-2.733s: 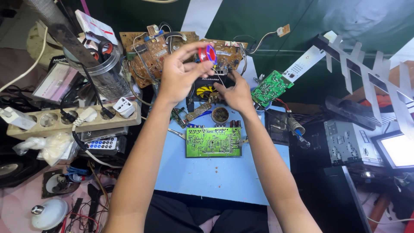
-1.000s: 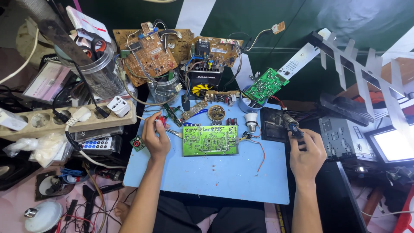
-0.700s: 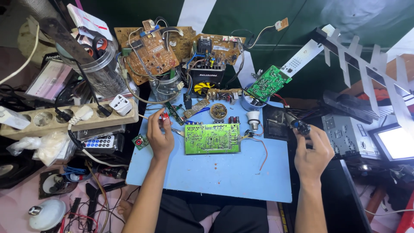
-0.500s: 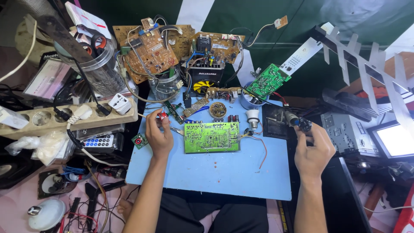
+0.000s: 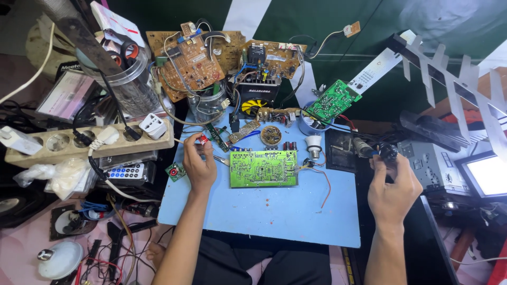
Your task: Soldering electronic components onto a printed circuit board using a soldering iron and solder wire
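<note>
My left hand [image 5: 198,164] rests at the left edge of the blue mat [image 5: 274,216], its fingertips pinched on a small red spool [image 5: 203,139]. To its right a green circuit board [image 5: 263,169] lies flat on the mat with wires trailing from its right side. My right hand [image 5: 392,184] is off the mat's right edge, gripping the dark handle of a soldering iron [image 5: 376,152] whose metal tip points left.
Brown circuit boards [image 5: 193,60] and a second green board [image 5: 333,100] stand at the back. A power strip [image 5: 84,142], a remote [image 5: 127,172] and cables crowd the left. A clear jar [image 5: 119,79] stands back left. Electronic units [image 5: 438,169] sit at the right.
Both hands came down from holding the red spool over the back boards. The left now holds it by the mat's left edge; the right has taken the soldering iron at the right.
</note>
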